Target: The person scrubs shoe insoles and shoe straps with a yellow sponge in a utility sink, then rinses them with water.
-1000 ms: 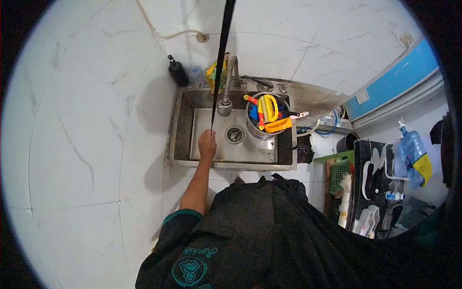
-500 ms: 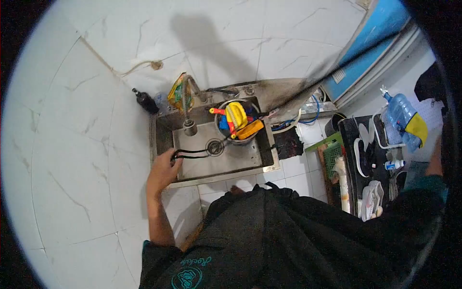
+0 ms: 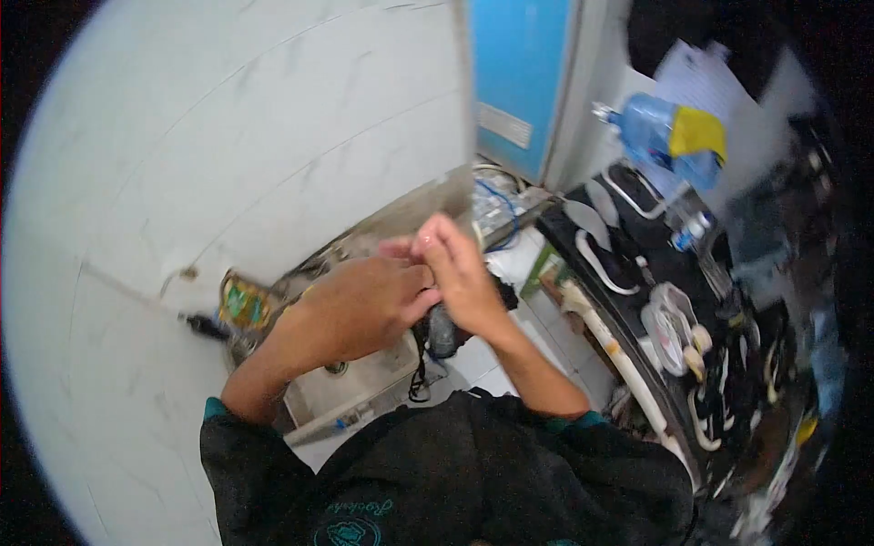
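My left hand (image 3: 373, 300) and my right hand (image 3: 453, 270) meet above the right side of the sink (image 3: 360, 387). The fingers of my left hand are curled, back of the hand up. Those of my right hand are bent against them. What lies between the fingers is hidden and slightly blurred. Just below the hands shows a dark grey rounded object (image 3: 442, 334), close to both. Beside it a black cord (image 3: 419, 375) hangs down near the sink's right edge. My arms hide much of the basin.
A green and yellow packet (image 3: 244, 302) and a dark bottle (image 3: 208, 326) stand by the wall. At right, a black rack (image 3: 596, 305) bears shoes and a small white bottle (image 3: 690, 231). A large blue water bottle (image 3: 654, 127) with yellow cloth is beyond it, near the blue door (image 3: 519, 77).
My left hand has left the sink's left rim and risen to the right. My right hand has come in from the right edge to meet it. The view has turned rightward.
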Motion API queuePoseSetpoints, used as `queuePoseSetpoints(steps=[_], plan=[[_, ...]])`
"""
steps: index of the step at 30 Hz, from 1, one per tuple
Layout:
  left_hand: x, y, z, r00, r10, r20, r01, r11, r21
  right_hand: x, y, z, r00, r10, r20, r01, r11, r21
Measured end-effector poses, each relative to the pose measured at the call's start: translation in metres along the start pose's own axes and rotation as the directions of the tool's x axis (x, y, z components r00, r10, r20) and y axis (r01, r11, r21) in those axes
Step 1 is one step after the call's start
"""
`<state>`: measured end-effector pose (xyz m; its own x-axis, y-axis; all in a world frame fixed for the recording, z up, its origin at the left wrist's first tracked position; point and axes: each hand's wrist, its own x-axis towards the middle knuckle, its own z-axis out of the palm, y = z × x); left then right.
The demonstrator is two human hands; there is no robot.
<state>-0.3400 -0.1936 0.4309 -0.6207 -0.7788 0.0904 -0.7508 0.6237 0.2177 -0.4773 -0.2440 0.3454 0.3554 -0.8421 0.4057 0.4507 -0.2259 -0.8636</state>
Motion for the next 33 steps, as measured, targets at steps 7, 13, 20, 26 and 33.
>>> queuePoseSetpoints(steps=[7,13,20,26,33], plan=[[0.132,0.048,0.015,0.996,0.024,0.084,-0.016,0.995,-0.096,-0.026,-0.023,-0.115,0.968,0.079,-0.237,-0.071,0.997,0.043],[0.197,-0.001,0.181,0.905,-0.208,-0.371,-0.331,0.204,-0.921,-0.012,-0.04,-0.191,0.891,-0.02,-0.453,-0.037,0.992,-0.117],[0.257,0.063,0.296,0.973,-0.102,-0.209,-0.169,0.307,-0.937,0.014,-0.077,-0.26,0.852,0.052,-0.521,-0.102,0.992,-0.069],[0.317,0.059,0.265,0.988,0.107,0.112,0.131,-0.191,-0.973,-0.006,-0.13,-0.353,0.725,-0.031,-0.688,-0.016,0.998,-0.062],[0.378,0.032,0.254,0.963,0.19,0.189,0.148,0.211,-0.966,-0.087,-0.125,-0.453,0.487,-0.161,-0.859,0.196,0.978,-0.073]])
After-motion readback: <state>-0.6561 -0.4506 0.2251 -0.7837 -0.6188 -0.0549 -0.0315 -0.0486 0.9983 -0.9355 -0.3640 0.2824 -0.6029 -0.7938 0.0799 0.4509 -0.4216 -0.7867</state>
